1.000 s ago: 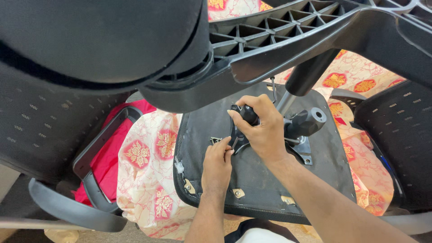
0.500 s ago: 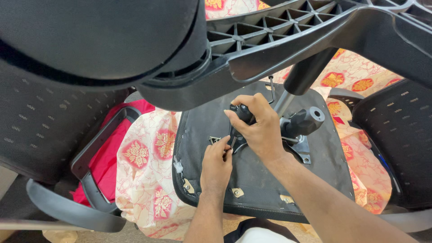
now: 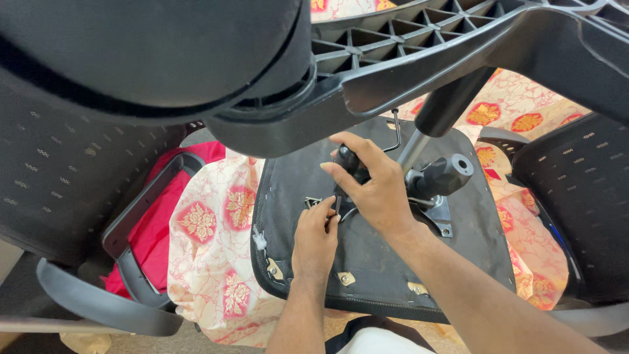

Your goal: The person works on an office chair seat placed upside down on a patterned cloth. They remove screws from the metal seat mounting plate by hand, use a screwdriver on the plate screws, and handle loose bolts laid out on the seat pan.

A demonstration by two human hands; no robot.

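A: Well, where is each hand?

B: The right hand [image 3: 372,190] is wrapped around a black lever handle [image 3: 347,162] on the underside of an upturned chair seat [image 3: 367,262]. The fingers are curled shut on it, thumb stretched out toward the left.

A: And which way does that handle run?

B: Its long axis goes from the mechanism near the middle of the seat up and away from the person, tilted a little left; the knob end points toward the chair base [image 3: 367,72] overhead.

A: The left hand [image 3: 314,239]?

B: It sits just below the right one, fingers bent and pinched at a small metal bracket [image 3: 313,202] on the seat. Whether it truly grips anything, I cannot tell.

A: Anything else nearby?

B: A gas cylinder column [image 3: 436,121] rises from the mechanism, a stubby black knob [image 3: 449,172] just right of the hand, all on a floral cloth [image 3: 209,242].
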